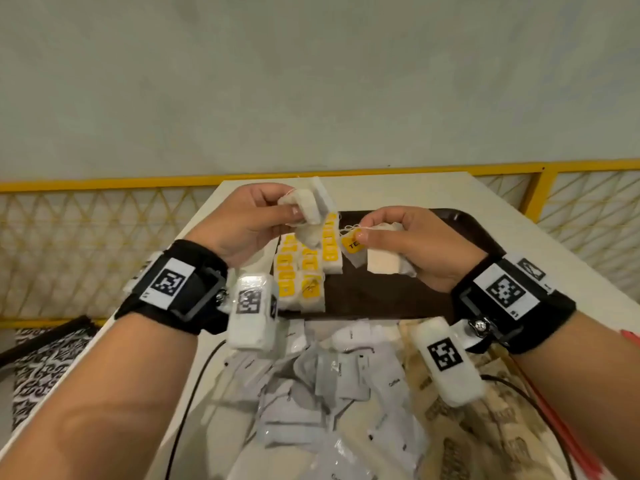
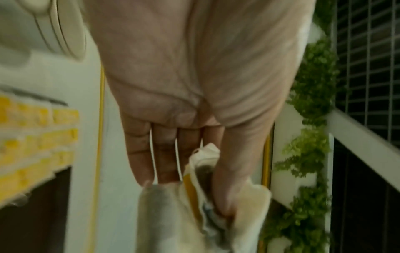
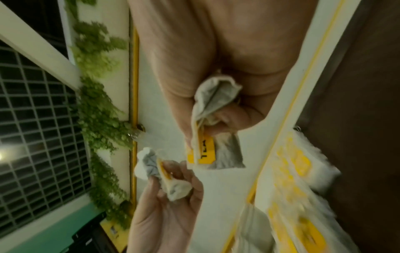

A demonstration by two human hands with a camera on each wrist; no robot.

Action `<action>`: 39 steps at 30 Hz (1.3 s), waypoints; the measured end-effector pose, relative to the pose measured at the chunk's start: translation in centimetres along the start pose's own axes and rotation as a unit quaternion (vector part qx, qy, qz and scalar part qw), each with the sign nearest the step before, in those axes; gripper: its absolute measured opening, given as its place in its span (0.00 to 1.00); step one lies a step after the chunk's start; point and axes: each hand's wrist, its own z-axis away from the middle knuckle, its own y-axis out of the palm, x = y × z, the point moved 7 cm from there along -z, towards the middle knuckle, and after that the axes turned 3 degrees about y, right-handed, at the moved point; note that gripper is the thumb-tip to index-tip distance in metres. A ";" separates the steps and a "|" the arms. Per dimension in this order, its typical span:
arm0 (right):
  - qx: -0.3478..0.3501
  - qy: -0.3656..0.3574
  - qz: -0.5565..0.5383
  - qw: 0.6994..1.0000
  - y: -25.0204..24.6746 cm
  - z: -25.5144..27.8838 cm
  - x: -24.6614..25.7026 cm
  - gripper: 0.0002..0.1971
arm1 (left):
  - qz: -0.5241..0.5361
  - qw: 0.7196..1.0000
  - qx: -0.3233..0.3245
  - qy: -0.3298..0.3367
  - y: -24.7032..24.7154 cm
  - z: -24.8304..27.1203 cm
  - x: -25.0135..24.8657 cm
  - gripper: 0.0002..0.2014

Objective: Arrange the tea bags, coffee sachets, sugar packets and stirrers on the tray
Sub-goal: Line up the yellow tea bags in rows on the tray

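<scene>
A dark brown tray (image 1: 408,296) at the centre of the head view holds rows of tea bags with yellow tags (image 1: 304,271) along its left part. A bunch of tea bags (image 1: 311,209) is pinched above them by the left hand (image 1: 249,223). Further tea bags with a yellow tag (image 1: 377,258) are gripped over the tray by the right hand (image 1: 422,244). At the lower frame, white and brown sachets (image 1: 363,393) are piled on the table (image 1: 595,299), blurred and partly hidden by the wrists.
</scene>
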 end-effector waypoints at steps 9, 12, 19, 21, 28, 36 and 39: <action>-0.071 -0.082 0.025 0.994 -5.6 -1.7 3.8 0.02 | 0.023 0.999 -0.016 -0.024 3.8 -6.7 2.0 0.08; -0.072 -0.076 0.076 0.992 -6.4 -1.9 3.7 0.02 | 0.012 0.999 -0.028 -0.016 4.4 -6.4 2.7 0.11; -0.073 -0.111 -0.005 0.991 -6.9 -0.1 5.8 0.08 | -0.154 0.981 0.019 0.115 5.7 -4.5 -0.5 0.10; -0.042 -0.110 0.012 0.993 -6.4 0.8 6.4 0.11 | -0.145 0.978 0.031 0.149 6.2 -3.7 -1.7 0.11; 0.006 -0.094 0.035 0.995 -5.5 2.1 6.8 0.06 | -0.169 0.971 0.000 0.171 5.2 -2.9 -3.2 0.13; -0.003 -0.082 -0.054 0.995 -3.9 0.4 5.2 0.05 | -0.161 0.973 0.026 0.164 6.2 -2.9 -2.9 0.13; -0.039 -0.099 -0.019 0.994 -4.0 0.1 5.1 0.01 | -0.137 0.975 0.032 0.174 6.5 -2.9 -3.0 0.14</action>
